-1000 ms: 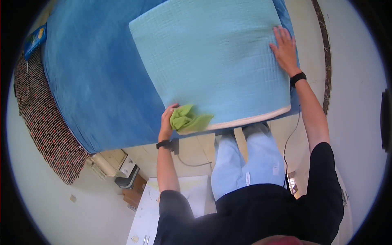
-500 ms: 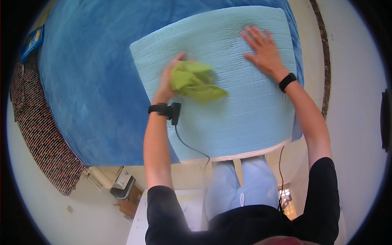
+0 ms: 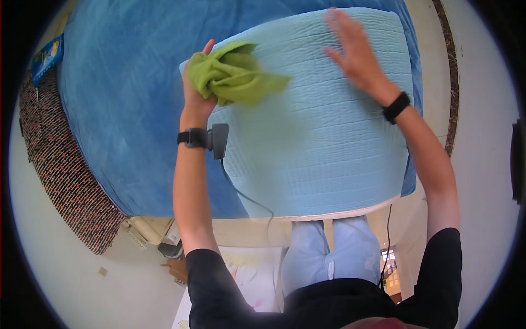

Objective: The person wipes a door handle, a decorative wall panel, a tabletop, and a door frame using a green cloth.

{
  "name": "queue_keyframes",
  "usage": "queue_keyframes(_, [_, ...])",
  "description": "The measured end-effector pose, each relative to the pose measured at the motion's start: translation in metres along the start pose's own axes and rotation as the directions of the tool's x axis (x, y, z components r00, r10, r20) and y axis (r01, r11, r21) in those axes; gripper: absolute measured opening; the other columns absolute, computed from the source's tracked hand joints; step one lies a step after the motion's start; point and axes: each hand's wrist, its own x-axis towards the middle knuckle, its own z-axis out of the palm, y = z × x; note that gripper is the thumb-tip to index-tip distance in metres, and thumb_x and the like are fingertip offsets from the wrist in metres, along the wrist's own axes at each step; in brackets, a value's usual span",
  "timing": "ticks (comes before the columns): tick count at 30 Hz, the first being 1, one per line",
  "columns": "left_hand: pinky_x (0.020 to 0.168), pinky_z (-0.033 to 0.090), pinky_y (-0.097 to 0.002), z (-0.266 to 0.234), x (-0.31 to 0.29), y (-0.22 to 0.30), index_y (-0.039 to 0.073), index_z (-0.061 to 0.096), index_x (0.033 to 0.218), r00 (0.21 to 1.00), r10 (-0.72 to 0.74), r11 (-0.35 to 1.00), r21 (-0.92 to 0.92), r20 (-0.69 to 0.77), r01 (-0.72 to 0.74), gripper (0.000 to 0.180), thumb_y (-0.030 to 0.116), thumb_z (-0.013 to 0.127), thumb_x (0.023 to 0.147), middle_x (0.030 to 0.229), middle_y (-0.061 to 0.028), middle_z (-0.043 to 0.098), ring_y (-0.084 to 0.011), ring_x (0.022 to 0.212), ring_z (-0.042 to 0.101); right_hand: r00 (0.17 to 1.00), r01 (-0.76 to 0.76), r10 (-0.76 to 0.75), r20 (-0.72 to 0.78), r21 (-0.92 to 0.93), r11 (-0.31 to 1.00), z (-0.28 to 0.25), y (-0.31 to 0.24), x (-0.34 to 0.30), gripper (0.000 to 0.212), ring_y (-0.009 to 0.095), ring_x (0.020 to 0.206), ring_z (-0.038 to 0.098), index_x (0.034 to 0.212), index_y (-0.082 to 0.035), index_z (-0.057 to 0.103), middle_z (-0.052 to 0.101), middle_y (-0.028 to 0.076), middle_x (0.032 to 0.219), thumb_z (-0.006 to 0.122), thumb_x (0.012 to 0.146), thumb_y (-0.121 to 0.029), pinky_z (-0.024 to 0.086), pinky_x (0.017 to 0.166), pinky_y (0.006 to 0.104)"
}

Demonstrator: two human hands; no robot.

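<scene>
Head view: a bunched green cloth (image 3: 233,77) gripped in the left hand (image 3: 197,100) at the far left corner of a light-blue quilted pad (image 3: 339,159).

The left fingers are closed around the cloth, mostly hidden beneath its folds; its loose end trails right over the pad, slightly blurred. The right hand (image 3: 359,57) is palm down with fingers extended and holding nothing, over the pad's far edge — whether it touches is unclear. The pad lies on a broad blue cover (image 3: 126,120), its pale near edge close to the person's light-blue trousers (image 3: 307,257). Both wrists wear black bands — the left one carries a grey device (image 3: 219,141) with a cable (image 3: 249,196). Far left, a blue packet (image 3: 47,59) sits by a patterned textile (image 3: 68,164).
</scene>
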Motion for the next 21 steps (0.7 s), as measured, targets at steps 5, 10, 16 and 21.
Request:
queue_keyframes(5, [0.097,0.043,-0.0404,-0.016,0.023,0.001,0.007,0.052,0.124,0.974,0.017,0.998,-0.048,-0.224,-0.029,0.047,0.042,0.038,0.095,0.121,-0.0103,0.057,-0.0260,0.108,0.055,0.977,0.066,-0.046,0.210,-0.089,0.994,0.029,-0.019,0.004,0.058,0.026,0.137,0.025,0.139,-0.011,0.036,0.031,0.011,0.146,0.051,0.090,-0.037,0.014,0.113,0.0461])
queue_keyframes(10, [0.090,0.046,-0.0392,-0.119,-0.002,0.034,0.005,0.058,0.112,0.932,0.168,0.980,-0.050,-0.321,-0.194,0.041,0.038,0.042,0.093,0.112,-0.0096,0.061,-0.0255,0.102,0.058,0.981,-0.153,0.174,0.084,-0.217,0.964,-0.006,0.029,0.012,0.059,0.031,0.135,0.028,0.136,-0.006,0.039,0.034,0.017,0.143,0.054,0.087,-0.035,0.019,0.110,0.0466])
queue_keyframes(16, [0.072,0.052,-0.0369,-0.200,-0.112,0.005,0.009,0.054,0.118,0.900,0.111,0.994,0.045,-0.420,-0.102,0.042,0.040,0.045,0.091,0.110,-0.0068,0.061,-0.0242,0.092,0.060,0.918,-0.387,0.388,0.076,-0.029,0.921,-0.068,0.099,-0.056,0.059,0.033,0.132,0.032,0.135,0.000,0.036,0.036,0.021,0.140,0.054,0.090,-0.032,0.025,0.109,0.0410])
queue_keyframes(21, [0.081,0.050,-0.0389,-0.187,-0.214,-0.065,0.009,0.055,0.116,0.865,-0.043,0.998,-0.069,-0.500,0.010,0.043,0.042,0.043,0.092,0.109,-0.0077,0.061,-0.0251,0.096,0.058,0.797,-0.595,0.541,0.268,0.198,0.779,-0.101,0.064,-0.148,0.066,0.031,0.130,0.037,0.140,-0.001,0.031,0.036,0.022,0.141,0.057,0.089,-0.033,0.029,0.107,0.0359])
